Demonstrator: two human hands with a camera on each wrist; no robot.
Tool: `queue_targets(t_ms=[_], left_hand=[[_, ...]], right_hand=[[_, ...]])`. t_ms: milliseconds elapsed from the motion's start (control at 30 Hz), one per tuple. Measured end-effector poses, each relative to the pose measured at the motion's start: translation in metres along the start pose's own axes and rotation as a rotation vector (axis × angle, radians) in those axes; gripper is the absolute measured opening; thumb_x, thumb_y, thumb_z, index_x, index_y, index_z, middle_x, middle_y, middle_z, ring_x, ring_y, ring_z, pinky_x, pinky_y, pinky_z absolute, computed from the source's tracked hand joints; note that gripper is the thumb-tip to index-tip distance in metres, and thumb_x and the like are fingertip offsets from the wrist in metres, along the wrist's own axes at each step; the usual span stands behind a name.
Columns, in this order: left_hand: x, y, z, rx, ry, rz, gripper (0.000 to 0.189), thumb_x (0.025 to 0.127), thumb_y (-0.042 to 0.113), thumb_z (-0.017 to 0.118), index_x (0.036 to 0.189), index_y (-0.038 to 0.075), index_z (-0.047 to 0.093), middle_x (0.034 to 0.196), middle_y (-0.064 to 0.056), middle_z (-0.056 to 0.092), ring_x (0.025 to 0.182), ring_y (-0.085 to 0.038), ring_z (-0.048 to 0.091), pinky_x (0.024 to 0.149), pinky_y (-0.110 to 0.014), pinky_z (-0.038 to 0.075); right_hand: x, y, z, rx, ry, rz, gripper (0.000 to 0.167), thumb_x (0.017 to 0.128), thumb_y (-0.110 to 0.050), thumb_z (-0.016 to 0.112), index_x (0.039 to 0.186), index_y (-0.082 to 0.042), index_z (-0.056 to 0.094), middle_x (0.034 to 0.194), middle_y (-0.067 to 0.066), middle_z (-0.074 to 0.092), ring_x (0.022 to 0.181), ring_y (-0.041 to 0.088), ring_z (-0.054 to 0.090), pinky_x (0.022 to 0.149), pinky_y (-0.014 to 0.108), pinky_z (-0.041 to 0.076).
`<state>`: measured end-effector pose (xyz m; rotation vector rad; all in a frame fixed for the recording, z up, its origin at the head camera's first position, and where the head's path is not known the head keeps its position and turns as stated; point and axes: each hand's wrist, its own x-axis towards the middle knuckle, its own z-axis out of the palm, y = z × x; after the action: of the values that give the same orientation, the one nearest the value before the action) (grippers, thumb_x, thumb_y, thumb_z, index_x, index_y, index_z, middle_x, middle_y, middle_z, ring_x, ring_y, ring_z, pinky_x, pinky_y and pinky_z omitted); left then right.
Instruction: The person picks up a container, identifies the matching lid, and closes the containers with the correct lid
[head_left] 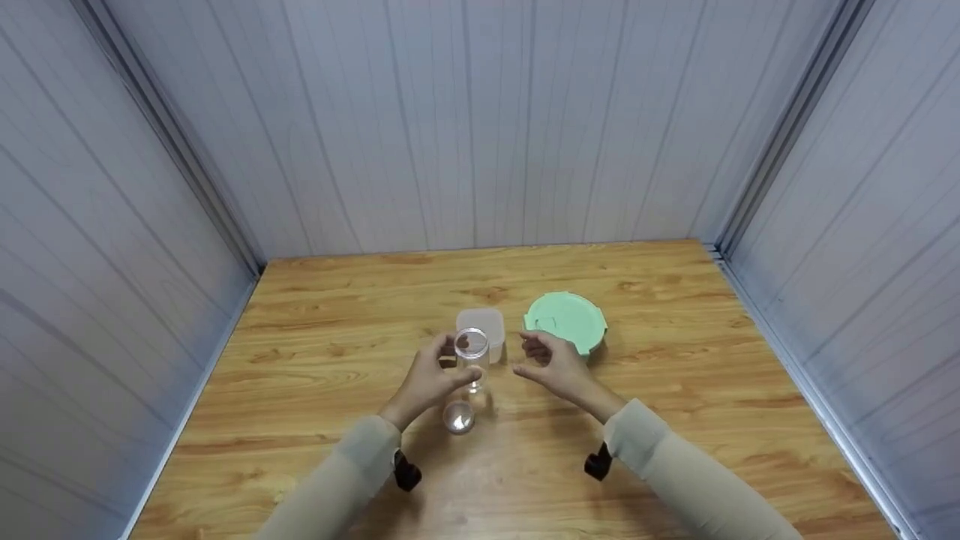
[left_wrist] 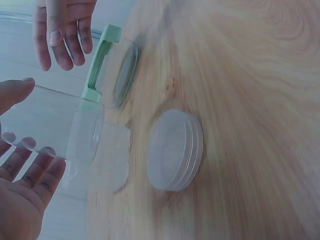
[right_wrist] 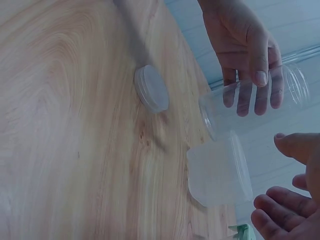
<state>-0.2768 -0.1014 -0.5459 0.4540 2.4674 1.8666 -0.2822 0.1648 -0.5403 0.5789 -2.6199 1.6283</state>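
Observation:
My left hand point(head_left: 431, 379) grips a clear cylindrical jar point(right_wrist: 240, 107), thumb on one side and fingers around the other. The jar stands upright with its uncovered round mouth facing up. Just across from it, my right hand point(head_left: 556, 365) is held with its fingers loosely bent and nothing in them. A round translucent lid point(head_left: 459, 417) lies on the table in front of the jar, nearer to me; its ridged side shows in the left wrist view.
Right behind the jar is a squarish translucent container with a pale lid point(head_left: 484, 319). A round container with a mint-green clip lid point(head_left: 568, 319) sits beyond my right hand. The wooden table point(head_left: 337, 315) is enclosed by pale panel walls point(head_left: 495, 120) at the back and sides.

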Motion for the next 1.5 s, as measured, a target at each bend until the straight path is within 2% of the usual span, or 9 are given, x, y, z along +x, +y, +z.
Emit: queue_targets(t_ms=[200, 433, 667, 833, 967, 1100, 1267, 1400, 1500], left_hand=[[-0.004, 0.000, 0.011, -0.001, -0.051, 0.021, 0.054, 0.087, 0.010, 0.091, 0.132, -0.003, 0.064, 0.127, -0.024, 0.071, 0.116, -0.032, 0.067, 0.109, -0.059, 0.055], [-0.006, 0.003, 0.022, 0.018, -0.095, 0.056, 0.054, 0.089, 0.012, 0.090, 0.134, -0.001, 0.064, 0.127, -0.020, 0.072, 0.116, -0.032, 0.068, 0.108, -0.057, 0.056], [-0.006, 0.005, 0.034, 0.026, -0.130, 0.072, 0.059, 0.086, 0.011, 0.091, 0.137, -0.002, 0.063, 0.130, -0.022, 0.071, 0.118, -0.034, 0.068, 0.108, -0.058, 0.056], [-0.008, 0.007, 0.041, 0.031, -0.145, 0.069, 0.062, 0.084, 0.010, 0.091, 0.138, 0.000, 0.063, 0.130, -0.018, 0.072, 0.117, -0.030, 0.068, 0.106, -0.054, 0.057], [-0.010, 0.007, 0.044, 0.016, -0.166, 0.067, 0.063, 0.084, 0.009, 0.091, 0.139, -0.003, 0.061, 0.130, -0.024, 0.070, 0.116, -0.029, 0.067, 0.107, -0.057, 0.056], [-0.012, 0.007, 0.047, -0.003, -0.181, 0.049, 0.062, 0.084, 0.009, 0.090, 0.138, -0.003, 0.061, 0.129, -0.026, 0.069, 0.115, -0.027, 0.066, 0.108, -0.058, 0.055], [-0.015, 0.007, 0.050, -0.004, -0.188, 0.035, 0.059, 0.084, 0.009, 0.090, 0.134, -0.004, 0.062, 0.128, -0.023, 0.071, 0.116, -0.030, 0.067, 0.108, -0.058, 0.055], [-0.017, 0.006, 0.053, -0.012, -0.191, 0.026, 0.061, 0.084, 0.008, 0.090, 0.136, -0.003, 0.062, 0.129, -0.024, 0.070, 0.117, -0.036, 0.067, 0.108, -0.058, 0.055], [-0.018, 0.005, 0.055, -0.017, -0.197, 0.035, 0.061, 0.084, 0.008, 0.091, 0.137, -0.004, 0.062, 0.128, -0.024, 0.071, 0.117, -0.034, 0.068, 0.108, -0.056, 0.056]], right_hand=[[-0.007, -0.002, -0.003, 0.003, -0.061, -0.024, 0.056, 0.095, -0.011, 0.085, 0.143, 0.007, 0.062, 0.128, 0.025, 0.072, 0.119, 0.050, 0.069, 0.104, 0.060, 0.058], [-0.012, 0.001, -0.006, -0.016, -0.085, -0.075, 0.054, 0.094, -0.011, 0.086, 0.140, 0.007, 0.064, 0.125, 0.025, 0.074, 0.116, 0.047, 0.072, 0.102, 0.058, 0.060], [-0.019, 0.004, -0.008, 0.001, -0.104, -0.102, 0.053, 0.093, -0.009, 0.086, 0.139, 0.006, 0.065, 0.126, 0.025, 0.074, 0.114, 0.047, 0.072, 0.101, 0.054, 0.061], [-0.021, 0.006, -0.008, 0.023, -0.125, -0.105, 0.053, 0.092, -0.010, 0.087, 0.139, 0.002, 0.066, 0.129, 0.020, 0.074, 0.114, 0.039, 0.072, 0.101, 0.051, 0.062], [-0.023, 0.008, -0.009, 0.057, -0.145, -0.125, 0.052, 0.092, -0.008, 0.087, 0.137, 0.008, 0.064, 0.131, 0.028, 0.071, 0.112, 0.031, 0.073, 0.100, 0.051, 0.062], [-0.026, 0.010, -0.009, 0.072, -0.147, -0.145, 0.050, 0.090, 0.000, 0.086, 0.134, 0.011, 0.064, 0.128, 0.033, 0.070, 0.108, 0.029, 0.074, 0.098, 0.050, 0.063], [-0.029, 0.012, -0.009, 0.058, -0.151, -0.155, 0.046, 0.089, 0.000, 0.086, 0.130, 0.010, 0.066, 0.123, 0.028, 0.073, 0.104, 0.030, 0.075, 0.095, 0.047, 0.065], [-0.032, 0.013, -0.009, 0.080, -0.160, -0.143, 0.046, 0.089, 0.000, 0.085, 0.129, 0.010, 0.066, 0.122, 0.029, 0.072, 0.102, 0.022, 0.073, 0.094, 0.044, 0.065], [-0.034, 0.015, -0.009, 0.110, -0.167, -0.138, 0.045, 0.089, 0.001, 0.085, 0.129, 0.010, 0.066, 0.123, 0.029, 0.072, 0.103, 0.017, 0.072, 0.095, 0.041, 0.065]])
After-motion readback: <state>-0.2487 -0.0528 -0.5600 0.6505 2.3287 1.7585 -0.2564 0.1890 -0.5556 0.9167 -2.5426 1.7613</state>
